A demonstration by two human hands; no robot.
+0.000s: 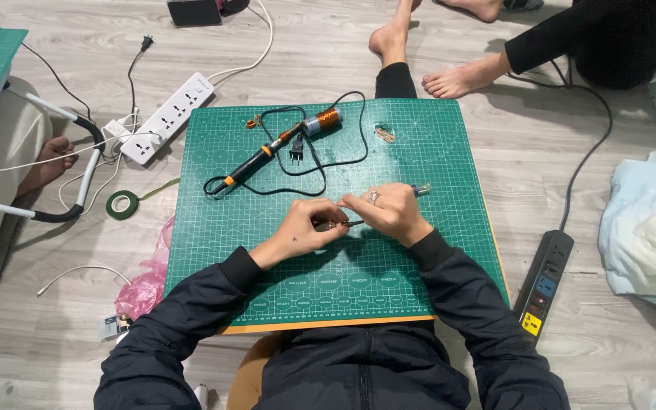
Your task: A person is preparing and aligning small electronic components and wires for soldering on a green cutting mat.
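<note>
Both hands meet mid-mat; the left hand [305, 225] and right hand [389, 212] have their fingers pinched on a thin dark wire piece [343, 225] over the green cutting mat [434, 250]; the soldering iron [256, 163] lies at eleven o'clock, copper coil [322, 120] beyond it.

Both hands [351, 216] meet at the centre of the green cutting mat [449, 250]. Bare mat lies open from 3 through 9 o'clock. At 11 to 12 o'clock a soldering iron [260, 161], its looped cord [343, 144] and a copper wire spool [323, 120] obstruct passage.
</note>
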